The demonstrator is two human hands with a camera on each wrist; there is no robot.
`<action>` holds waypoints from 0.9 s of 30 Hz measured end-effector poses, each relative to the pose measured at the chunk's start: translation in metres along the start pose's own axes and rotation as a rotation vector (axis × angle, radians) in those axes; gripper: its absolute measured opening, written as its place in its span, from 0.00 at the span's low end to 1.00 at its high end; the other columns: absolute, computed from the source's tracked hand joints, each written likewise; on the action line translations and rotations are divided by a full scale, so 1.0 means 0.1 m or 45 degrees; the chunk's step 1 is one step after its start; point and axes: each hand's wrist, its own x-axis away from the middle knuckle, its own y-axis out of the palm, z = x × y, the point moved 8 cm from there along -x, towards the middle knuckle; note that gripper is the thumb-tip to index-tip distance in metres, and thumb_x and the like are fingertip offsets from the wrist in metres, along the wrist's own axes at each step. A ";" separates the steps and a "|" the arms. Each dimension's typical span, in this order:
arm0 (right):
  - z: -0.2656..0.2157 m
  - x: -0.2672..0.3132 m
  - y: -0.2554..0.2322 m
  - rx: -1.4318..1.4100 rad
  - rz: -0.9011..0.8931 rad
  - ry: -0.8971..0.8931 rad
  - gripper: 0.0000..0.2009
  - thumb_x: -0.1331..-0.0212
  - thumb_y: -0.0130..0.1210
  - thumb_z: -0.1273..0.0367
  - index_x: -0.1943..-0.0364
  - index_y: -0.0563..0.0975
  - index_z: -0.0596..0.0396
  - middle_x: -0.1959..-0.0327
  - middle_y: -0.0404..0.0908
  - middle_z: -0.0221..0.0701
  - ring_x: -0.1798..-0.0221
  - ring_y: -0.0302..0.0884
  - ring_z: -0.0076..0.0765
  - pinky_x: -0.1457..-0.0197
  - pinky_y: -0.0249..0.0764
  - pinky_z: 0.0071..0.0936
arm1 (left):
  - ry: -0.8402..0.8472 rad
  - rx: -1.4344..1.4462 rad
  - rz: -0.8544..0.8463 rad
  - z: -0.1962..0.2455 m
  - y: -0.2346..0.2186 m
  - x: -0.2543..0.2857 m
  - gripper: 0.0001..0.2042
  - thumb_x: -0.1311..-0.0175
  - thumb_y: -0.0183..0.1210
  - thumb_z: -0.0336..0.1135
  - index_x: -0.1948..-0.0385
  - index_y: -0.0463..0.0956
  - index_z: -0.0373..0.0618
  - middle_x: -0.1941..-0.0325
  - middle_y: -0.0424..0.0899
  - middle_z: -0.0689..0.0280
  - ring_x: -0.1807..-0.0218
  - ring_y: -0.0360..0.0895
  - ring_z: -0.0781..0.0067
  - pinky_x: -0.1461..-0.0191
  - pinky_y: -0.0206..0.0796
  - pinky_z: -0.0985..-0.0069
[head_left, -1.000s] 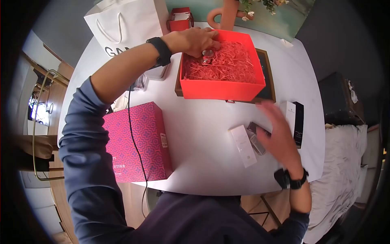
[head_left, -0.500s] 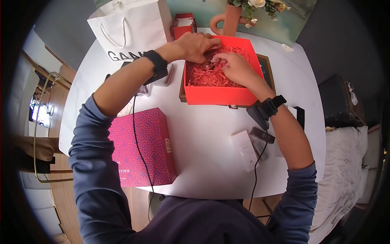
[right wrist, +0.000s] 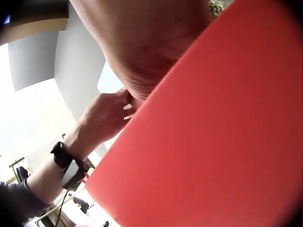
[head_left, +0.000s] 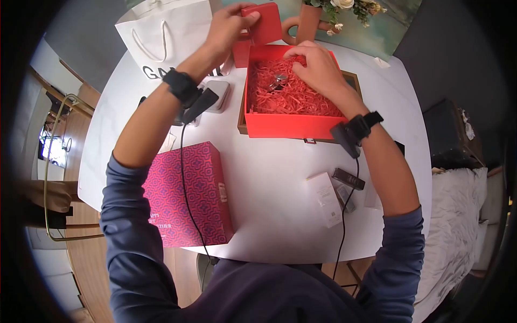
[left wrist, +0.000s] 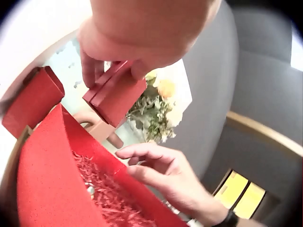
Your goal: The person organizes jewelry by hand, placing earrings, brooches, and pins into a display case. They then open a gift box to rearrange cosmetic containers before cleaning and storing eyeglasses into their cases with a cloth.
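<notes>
My left hand [head_left: 227, 28] grips a small red lidded box [head_left: 268, 26], held up behind the large red gift box [head_left: 293, 126]. In the left wrist view, its thumb and fingers lie on opposite sides of the small box. My right hand [head_left: 319, 71] is over the far right part of the gift box, its fingers bent loosely near the far rim with nothing between them. Red shredded paper [head_left: 264, 103] fills the gift box. A small shiny silver item [head_left: 279, 79] lies on the shreds. In the right wrist view, the gift box wall hides my right fingers.
A second small red box [head_left: 242, 56] and a white paper bag [head_left: 177, 32] stand behind left. A vase [head_left: 306, 27] with flowers is at the back. A pink patterned box [head_left: 186, 194] is front left; small cartons [head_left: 324, 199] lie front right. A cable hangs from each wrist.
My right hand came in from the right to the shiny item, then moved toward the far rim. My left hand left the gift box and has lifted the small red box.
</notes>
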 end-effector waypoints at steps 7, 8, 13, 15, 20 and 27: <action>-0.05 -0.15 0.44 -0.115 -0.611 0.226 0.17 0.50 0.65 0.71 0.54 0.84 0.60 0.64 0.85 0.39 0.59 0.83 0.43 0.56 0.78 0.39 | -0.259 0.628 -0.262 0.31 0.00 0.78 0.18 0.20 0.51 0.43 0.41 0.74 0.40 0.47 0.84 0.65 0.52 0.84 0.76 0.48 0.79 0.71; -0.10 -0.13 0.42 -0.068 -0.619 0.250 0.17 0.50 0.66 0.70 0.54 0.84 0.59 0.64 0.85 0.38 0.59 0.83 0.43 0.56 0.78 0.39 | -0.305 0.737 -0.366 0.40 0.10 1.01 0.18 0.20 0.51 0.43 0.40 0.73 0.40 0.47 0.84 0.65 0.52 0.84 0.76 0.47 0.80 0.72; 0.34 -0.23 0.74 -0.075 -0.615 0.214 0.15 0.49 0.64 0.71 0.54 0.84 0.55 0.61 0.86 0.41 0.57 0.84 0.45 0.54 0.78 0.39 | -0.610 0.913 -0.411 0.33 0.34 1.66 0.19 0.22 0.54 0.38 0.38 0.70 0.34 0.46 0.83 0.62 0.47 0.85 0.72 0.42 0.83 0.73; 0.31 -0.24 0.55 -0.213 -0.558 0.158 0.16 0.48 0.63 0.71 0.53 0.84 0.53 0.61 0.86 0.41 0.56 0.84 0.45 0.53 0.79 0.39 | -0.669 0.972 -0.356 0.33 0.36 1.61 0.19 0.21 0.53 0.36 0.38 0.69 0.32 0.45 0.81 0.57 0.46 0.86 0.67 0.41 0.83 0.70; 0.27 -0.15 0.24 -0.101 -0.451 0.073 0.14 0.43 0.59 0.74 0.52 0.80 0.64 0.58 0.84 0.37 0.56 0.81 0.31 0.48 0.78 0.30 | -0.693 0.940 -0.203 0.08 0.29 0.91 0.17 0.20 0.46 0.37 0.42 0.70 0.31 0.50 0.81 0.55 0.51 0.86 0.63 0.46 0.85 0.68; 0.15 -0.26 0.57 -0.074 -0.693 0.020 0.19 0.47 0.62 0.71 0.49 0.82 0.61 0.57 0.84 0.38 0.56 0.81 0.35 0.50 0.78 0.31 | -0.790 1.072 -0.362 -0.22 0.38 0.60 0.16 0.22 0.42 0.42 0.56 0.76 0.40 0.72 0.80 0.68 0.67 0.81 0.71 0.64 0.77 0.78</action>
